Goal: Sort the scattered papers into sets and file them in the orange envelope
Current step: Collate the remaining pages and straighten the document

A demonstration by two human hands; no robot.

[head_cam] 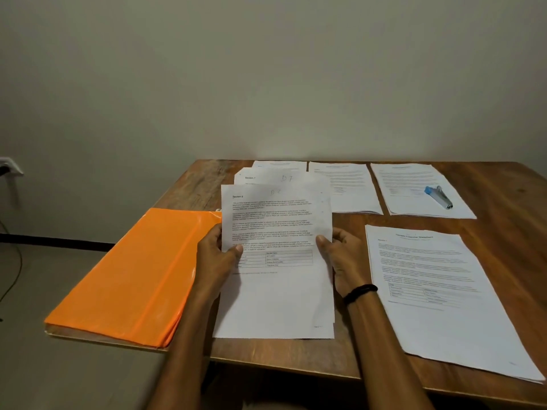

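Wooden table (488, 202), brown, grain visible, pushed against a plain pale wall (266, 69). Wall socket (10, 165) at far left; grey floor (44, 276) below.

Orange envelope (133, 273): one, flat on the table's left edge, overhanging slightly.

Paper stacks lying on the table: four — three along the back, one large at near right (444, 291). Blue stapler (439, 196): one, resting on the back-right stack (414, 184).

Held sheaf (275, 261): one, several sheets fanned, at table centre. Left hand (216, 261) and right hand (343, 258) grip its side edges, fingers closed on the paper, thumbs on top. Black band on right wrist.
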